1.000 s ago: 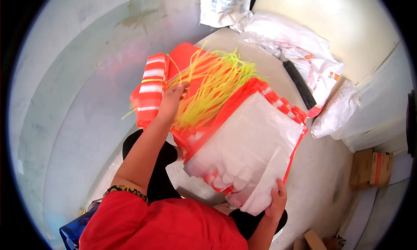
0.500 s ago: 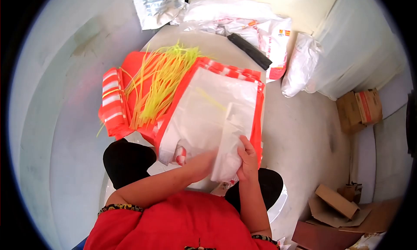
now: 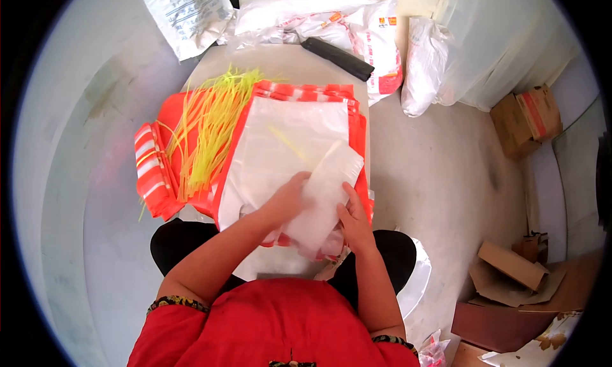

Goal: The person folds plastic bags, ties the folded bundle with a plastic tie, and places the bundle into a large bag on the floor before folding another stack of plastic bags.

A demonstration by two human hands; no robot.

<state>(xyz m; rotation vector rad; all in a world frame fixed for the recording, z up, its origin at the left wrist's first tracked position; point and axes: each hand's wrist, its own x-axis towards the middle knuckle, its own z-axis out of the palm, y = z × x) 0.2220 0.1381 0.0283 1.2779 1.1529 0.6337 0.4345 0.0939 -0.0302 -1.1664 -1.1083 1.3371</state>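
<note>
A folded white plastic bag [image 3: 330,185] lies tilted over a stack of red-edged white plastic bags [image 3: 290,128]. At its right edge, my right hand [image 3: 356,219] has its fingers closed on the folded bag. My left hand [image 3: 287,200] rests against the left side of that bag, its fingers smeared by motion and partly hidden. Left of the stack is a loose bunch of yellow tie strips [image 3: 213,134], spread over red plastic. One short yellow strip [image 3: 285,139] shows on the stack's top sheet. Farther left lies a red-and-white striped bundle [image 3: 153,169], bound with a yellow strip.
At the back of the work surface [image 3: 274,59] lie a black roll [image 3: 338,59] and white printed sacks [image 3: 319,16]. Another white sack [image 3: 424,64] stands to the right. Cardboard boxes [image 3: 526,121] sit by the right wall, with an opened carton [image 3: 523,271] lower right.
The folded bag has tilted to the right at its top. My left hand has risen along its left side. The whole view has shifted slightly, moving the stack leftward.
</note>
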